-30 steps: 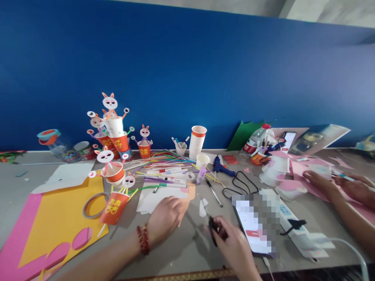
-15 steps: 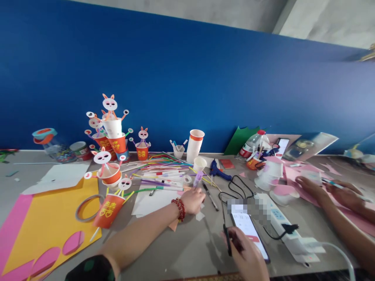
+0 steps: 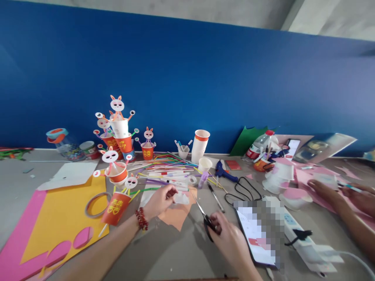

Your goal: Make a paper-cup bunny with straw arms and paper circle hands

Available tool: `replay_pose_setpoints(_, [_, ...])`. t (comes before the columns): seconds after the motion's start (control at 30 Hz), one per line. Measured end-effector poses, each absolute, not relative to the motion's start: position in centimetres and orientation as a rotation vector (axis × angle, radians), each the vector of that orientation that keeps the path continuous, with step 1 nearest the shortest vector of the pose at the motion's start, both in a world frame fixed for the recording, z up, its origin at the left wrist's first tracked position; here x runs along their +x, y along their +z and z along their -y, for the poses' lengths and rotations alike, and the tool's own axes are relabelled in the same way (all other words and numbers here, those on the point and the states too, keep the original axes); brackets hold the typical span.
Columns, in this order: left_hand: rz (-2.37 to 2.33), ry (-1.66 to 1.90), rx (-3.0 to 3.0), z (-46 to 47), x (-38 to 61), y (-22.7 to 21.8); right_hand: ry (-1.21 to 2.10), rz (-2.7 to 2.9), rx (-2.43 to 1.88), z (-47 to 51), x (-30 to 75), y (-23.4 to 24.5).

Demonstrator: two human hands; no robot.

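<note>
My left hand (image 3: 160,201), with a red bead bracelet at the wrist, pinches a small white paper piece (image 3: 181,198) between thumb and fingers. Beneath it lies an orange paper sheet (image 3: 177,217) on the table. My right hand (image 3: 230,236) is closed on the black handles of a pair of scissors (image 3: 207,221). The blades point up and left, toward the orange sheet, apart from the white piece. A purple glue stick (image 3: 203,180) stands just beyond the hands, with a black pen (image 3: 216,198) to its right.
Rabbit-topped paper cups (image 3: 117,203) and a tape roll (image 3: 97,205) sit left on yellow paper (image 3: 67,207). Pipe cleaners (image 3: 170,164) and a blue glue gun (image 3: 224,172) lie behind. At right are a phone (image 3: 249,226), a power strip (image 3: 304,244) and another person's hands (image 3: 325,191).
My left hand has moved left from beside the glue stick and now holds up the white paper piece. My right hand has brought the scissors leftward, blades toward the orange sheet.
</note>
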State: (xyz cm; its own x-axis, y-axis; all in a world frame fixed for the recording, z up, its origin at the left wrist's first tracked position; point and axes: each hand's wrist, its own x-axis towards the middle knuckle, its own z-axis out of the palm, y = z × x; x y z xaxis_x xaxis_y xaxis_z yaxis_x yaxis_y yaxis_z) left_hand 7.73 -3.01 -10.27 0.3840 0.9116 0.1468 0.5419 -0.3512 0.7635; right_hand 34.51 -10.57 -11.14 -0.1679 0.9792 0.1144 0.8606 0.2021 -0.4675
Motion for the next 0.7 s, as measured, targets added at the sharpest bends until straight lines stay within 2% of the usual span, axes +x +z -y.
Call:
replay_pose_setpoints(0.27, [-1.347,0.75,2.094,4.0,3.9,-10.8,0.214,2.461,-1.807,7.2,29.7,-9.7])
replay_pose_setpoints(0.53, [-1.151,0.556,2.38,1.2,5.4,-10.9,0.39,2.487,-1.809,5.6,28.5,-8.8])
replay_pose_setpoints(0.7, [-1.14,0.565,2.461,1.6,6.0,-11.5,0.542,2.485,-1.727,5.5,28.9,-8.7])
